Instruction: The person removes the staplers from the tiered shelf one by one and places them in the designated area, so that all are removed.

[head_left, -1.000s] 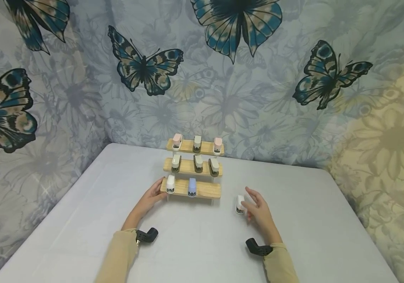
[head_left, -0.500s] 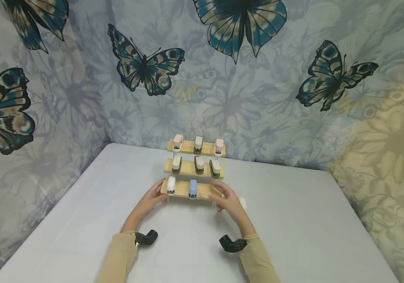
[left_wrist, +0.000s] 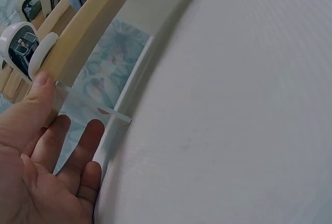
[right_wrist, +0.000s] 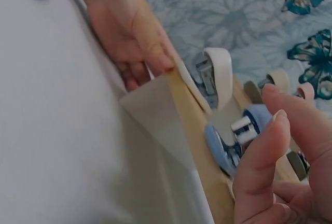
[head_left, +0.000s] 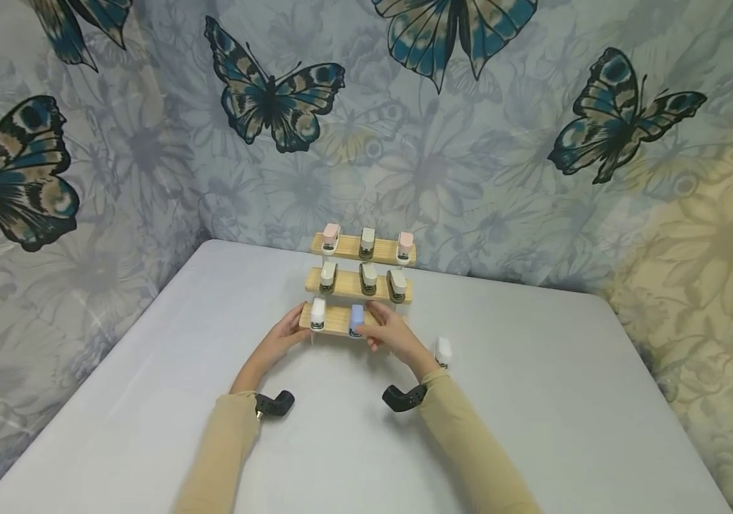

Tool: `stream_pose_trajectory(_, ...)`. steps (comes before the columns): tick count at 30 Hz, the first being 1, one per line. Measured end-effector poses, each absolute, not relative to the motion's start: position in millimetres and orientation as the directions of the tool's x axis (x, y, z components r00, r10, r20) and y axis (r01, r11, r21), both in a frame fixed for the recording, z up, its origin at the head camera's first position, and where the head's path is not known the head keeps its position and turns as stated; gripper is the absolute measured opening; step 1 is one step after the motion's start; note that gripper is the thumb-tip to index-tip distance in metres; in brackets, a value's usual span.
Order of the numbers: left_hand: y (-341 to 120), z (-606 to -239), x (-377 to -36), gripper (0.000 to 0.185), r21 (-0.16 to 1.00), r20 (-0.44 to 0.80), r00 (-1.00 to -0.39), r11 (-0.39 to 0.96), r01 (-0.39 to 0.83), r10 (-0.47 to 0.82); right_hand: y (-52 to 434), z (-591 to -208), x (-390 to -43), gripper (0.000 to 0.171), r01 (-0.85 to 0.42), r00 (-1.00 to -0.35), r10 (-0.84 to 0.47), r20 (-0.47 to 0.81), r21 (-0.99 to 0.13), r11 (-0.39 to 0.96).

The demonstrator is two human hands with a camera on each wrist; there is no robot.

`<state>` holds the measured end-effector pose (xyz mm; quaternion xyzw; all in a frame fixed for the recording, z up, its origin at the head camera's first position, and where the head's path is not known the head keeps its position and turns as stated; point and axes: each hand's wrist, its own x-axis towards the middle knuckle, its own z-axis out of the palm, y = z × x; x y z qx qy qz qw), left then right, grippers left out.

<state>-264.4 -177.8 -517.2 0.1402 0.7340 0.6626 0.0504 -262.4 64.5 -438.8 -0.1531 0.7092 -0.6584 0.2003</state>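
A three-tier wooden display stand (head_left: pixel 337 325) holds small staplers in rows. My left hand (head_left: pixel 279 335) grips the left end of its lowest board, thumb on the front edge beside a white stapler (head_left: pixel 317 314) and fingers lower down in the left wrist view. My right hand (head_left: pixel 395 334) is at the blue stapler (head_left: pixel 356 318) on that same board. Thumb and index finger stand apart around the blue stapler's right side, overlapping it in the right wrist view (right_wrist: pixel 254 115). Behind my right wrist, another white stapler (head_left: pixel 443 350) lies on the table.
On the middle board (head_left: pixel 348 284) sit several pale staplers with dark bases. The top board (head_left: pixel 379 250) carries two pink staplers and a grey-white one. Clear legs (left_wrist: pixel 93 102) hold up the stand on the white table (head_left: pixel 533 400), before a butterfly-patterned backdrop (head_left: pixel 482 200).
My right hand has moved left from beside the loose white stapler, past the lowest board's right end, to the blue stapler. My left hand stays on the stand. The head view has tilted down slightly.
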Motion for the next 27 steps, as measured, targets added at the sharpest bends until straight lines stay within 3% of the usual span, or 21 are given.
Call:
stream_pose_trajectory(11,-173,-518,-259,0.064,0.985,0.093,-0.962,0.119,0.127,0.258,53,-456,-261,0.072,0.052,-0.922,-0.382,-0.061,-0.998,0.034)
stream_pose_trajectory(27,-172,-517,-260,0.065,0.988,0.105,-0.97,0.085,0.127,0.219,91,-468,-247,0.066,-0.115,-0.938,-0.34,0.068,-0.986,0.119)
